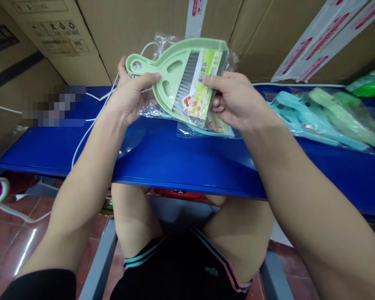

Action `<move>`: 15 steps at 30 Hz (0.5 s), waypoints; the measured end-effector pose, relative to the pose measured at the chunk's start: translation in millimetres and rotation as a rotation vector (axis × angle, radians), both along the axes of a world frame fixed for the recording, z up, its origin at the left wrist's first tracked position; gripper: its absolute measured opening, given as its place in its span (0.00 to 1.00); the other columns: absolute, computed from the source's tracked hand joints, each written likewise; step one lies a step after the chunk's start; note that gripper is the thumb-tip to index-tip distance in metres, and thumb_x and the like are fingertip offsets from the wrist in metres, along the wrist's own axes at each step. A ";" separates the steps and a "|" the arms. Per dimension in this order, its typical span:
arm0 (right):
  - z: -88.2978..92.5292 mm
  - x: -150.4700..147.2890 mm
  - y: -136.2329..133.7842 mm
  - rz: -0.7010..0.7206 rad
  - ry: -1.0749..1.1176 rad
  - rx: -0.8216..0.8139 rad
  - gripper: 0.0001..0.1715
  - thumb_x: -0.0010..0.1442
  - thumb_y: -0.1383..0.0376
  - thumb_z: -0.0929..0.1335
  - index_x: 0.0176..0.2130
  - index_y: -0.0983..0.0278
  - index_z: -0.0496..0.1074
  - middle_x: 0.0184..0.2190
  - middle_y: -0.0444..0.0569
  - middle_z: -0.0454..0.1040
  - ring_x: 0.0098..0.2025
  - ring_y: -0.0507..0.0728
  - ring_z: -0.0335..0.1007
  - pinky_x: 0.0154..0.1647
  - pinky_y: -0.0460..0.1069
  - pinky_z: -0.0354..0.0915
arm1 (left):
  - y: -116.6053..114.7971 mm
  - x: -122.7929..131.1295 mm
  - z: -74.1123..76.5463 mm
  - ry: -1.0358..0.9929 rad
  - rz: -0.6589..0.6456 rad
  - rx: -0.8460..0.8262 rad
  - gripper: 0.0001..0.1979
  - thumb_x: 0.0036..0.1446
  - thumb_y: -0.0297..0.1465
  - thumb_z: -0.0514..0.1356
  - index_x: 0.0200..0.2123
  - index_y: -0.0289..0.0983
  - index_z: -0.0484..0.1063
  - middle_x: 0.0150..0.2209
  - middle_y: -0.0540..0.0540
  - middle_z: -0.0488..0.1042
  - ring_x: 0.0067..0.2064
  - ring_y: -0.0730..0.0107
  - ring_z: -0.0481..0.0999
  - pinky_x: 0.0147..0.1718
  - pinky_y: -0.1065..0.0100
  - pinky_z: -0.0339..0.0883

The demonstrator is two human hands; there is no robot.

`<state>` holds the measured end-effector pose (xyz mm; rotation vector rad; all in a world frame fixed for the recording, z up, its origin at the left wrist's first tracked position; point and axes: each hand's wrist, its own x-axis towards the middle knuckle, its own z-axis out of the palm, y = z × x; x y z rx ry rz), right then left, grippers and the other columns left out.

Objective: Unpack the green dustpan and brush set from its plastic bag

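Both hands are holding a bagged green dustpan set [171, 79] just above the blue surface [181, 158].
The left hand [129, 98] is gripping its handle at 9 o'clock. The right hand [237, 102] is pinching the pack at 3 o'clock, over the yellow label card [203, 85], whose print is too small to read. More bagged sets [315, 118] are lying at far right, cut off by the edge, with cardboard boxes [137, 25] behind.

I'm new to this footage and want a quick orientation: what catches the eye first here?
A pale green dustpan set in a clear bag, held up at centre between the left hand and right hand. Below it runs a bright blue table, with more bagged dustpans, teal and green, lying at its right end. Cardboard boxes stand behind.
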<state>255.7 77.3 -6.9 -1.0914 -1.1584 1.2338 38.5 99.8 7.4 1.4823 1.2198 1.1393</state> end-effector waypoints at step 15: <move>4.9 2.8 -4.9 -0.024 0.039 -0.010 0.17 0.64 0.67 0.75 0.26 0.60 0.70 0.19 0.42 0.66 0.19 0.46 0.47 0.15 0.43 0.43 | -12.1 8.6 5.5 -0.482 0.030 -0.127 0.50 0.73 0.18 0.57 0.80 0.50 0.25 0.71 0.45 0.70 0.73 0.50 0.71 0.70 0.37 0.67</move>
